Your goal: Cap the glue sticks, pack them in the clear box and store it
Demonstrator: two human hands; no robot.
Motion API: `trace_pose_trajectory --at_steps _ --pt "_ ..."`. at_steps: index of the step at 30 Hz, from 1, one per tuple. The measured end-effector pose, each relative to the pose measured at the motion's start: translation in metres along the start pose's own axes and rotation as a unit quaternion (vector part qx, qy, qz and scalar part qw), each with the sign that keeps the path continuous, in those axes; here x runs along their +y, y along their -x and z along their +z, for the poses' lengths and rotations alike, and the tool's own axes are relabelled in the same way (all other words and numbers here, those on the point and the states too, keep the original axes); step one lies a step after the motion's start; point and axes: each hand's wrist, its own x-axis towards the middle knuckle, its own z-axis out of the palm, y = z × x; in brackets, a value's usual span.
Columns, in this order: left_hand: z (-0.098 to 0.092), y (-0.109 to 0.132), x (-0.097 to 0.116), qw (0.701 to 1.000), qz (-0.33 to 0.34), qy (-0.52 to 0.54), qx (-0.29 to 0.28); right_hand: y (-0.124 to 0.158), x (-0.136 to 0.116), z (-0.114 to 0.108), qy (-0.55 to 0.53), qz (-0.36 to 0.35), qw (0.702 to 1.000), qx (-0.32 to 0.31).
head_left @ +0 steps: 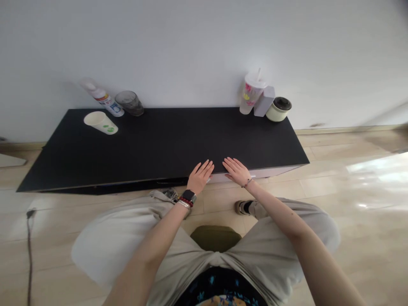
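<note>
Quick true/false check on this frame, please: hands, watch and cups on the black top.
1. The left hand and right hand lie open at the front edge of the black cabinet top. True.
2. The smartwatch is on the right arm. False: it is on the left arm.
3. The paper cup stands upright. False: it lies on its side.
4. The lidded plastic cup stands beside a grey box. True.
</note>
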Motion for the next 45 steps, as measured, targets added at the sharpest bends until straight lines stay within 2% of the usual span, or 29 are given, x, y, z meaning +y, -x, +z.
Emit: trace_pose_trajectory --at_steps 7,11,15,17,20,22,24,25,27,28,29,30,31,33,34,35,36,38,39,41,43,45 --pt "0.003 -0.001 -0.001 1.0 -0.014 0.005 0.02 0.001 -0.001 0.012 0.012 0.009 0.999 0.031" --pt "0.006 -0.002 0.0 0.998 -0.016 0.013 0.058 0.0 -0.002 0.019 0.005 0.013 0.998 0.067" --pt "0.002 -0.005 0.004 0.998 -0.02 0.015 0.064 -0.006 -0.004 0.008 -0.012 0.029 0.998 0.063" --pt "-0.006 -0.006 0.006 0.999 -0.024 0.02 0.04 -0.01 -0.005 -0.008 -0.02 0.028 0.999 0.039" --pt "-0.03 -0.006 0.007 0.998 -0.007 0.051 -0.033 -0.015 -0.009 -0.042 -0.022 0.049 0.998 -0.024" --pt "-0.055 -0.004 0.007 0.989 0.01 0.106 -0.098 -0.016 -0.016 -0.066 -0.004 0.091 0.99 -0.104" --pt "-0.087 -0.003 0.005 0.965 0.016 0.194 -0.177 -0.015 -0.023 -0.091 0.0 0.122 0.965 -0.234" --pt "-0.106 -0.003 0.004 0.941 0.018 0.25 -0.228 -0.014 -0.026 -0.104 -0.024 0.116 0.944 -0.309" --pt "-0.145 -0.005 0.0 0.861 0.054 0.376 -0.338 -0.015 -0.029 -0.135 -0.148 0.045 0.885 -0.439" --pt "-0.164 -0.007 -0.003 0.819 0.07 0.444 -0.357 -0.017 -0.029 -0.152 -0.243 -0.013 0.848 -0.471" --pt "-0.181 -0.011 -0.007 0.782 0.076 0.513 -0.344 -0.02 -0.027 -0.168 -0.351 -0.075 0.809 -0.466" --pt "-0.196 -0.015 -0.011 0.752 0.067 0.593 -0.28 -0.025 -0.024 -0.184 -0.452 -0.12 0.78 -0.417" --pt "-0.208 -0.02 -0.015 0.715 0.052 0.674 -0.181 -0.031 -0.021 -0.197 -0.544 -0.144 0.756 -0.336" --pt "-0.222 -0.031 -0.025 0.617 0.013 0.786 0.042 -0.046 -0.014 -0.213 -0.694 -0.153 0.693 -0.127" --pt "-0.223 -0.037 -0.029 0.562 -0.005 0.815 0.141 -0.054 -0.01 -0.214 -0.745 -0.138 0.652 -0.021" --pt "-0.222 -0.044 -0.033 0.511 -0.022 0.832 0.217 -0.063 -0.008 -0.211 -0.782 -0.115 0.608 0.073" --pt "-0.217 -0.049 -0.036 0.466 -0.036 0.842 0.27 -0.071 -0.006 -0.204 -0.807 -0.088 0.563 0.152" --pt "-0.201 -0.058 -0.04 0.392 -0.057 0.861 0.318 -0.085 -0.006 -0.183 -0.834 -0.023 0.49 0.253" --pt "-0.191 -0.06 -0.042 0.363 -0.068 0.873 0.32 -0.09 -0.008 -0.17 -0.843 0.007 0.462 0.277" --pt "-0.17 -0.06 -0.043 0.323 -0.093 0.892 0.304 -0.096 -0.013 -0.145 -0.861 0.057 0.419 0.283" --pt "-0.153 -0.056 -0.043 0.303 -0.118 0.902 0.284 -0.097 -0.018 -0.127 -0.876 0.084 0.391 0.269" --pt "-0.144 -0.052 -0.043 0.293 -0.126 0.907 0.275 -0.096 -0.022 -0.117 -0.884 0.098 0.377 0.257"
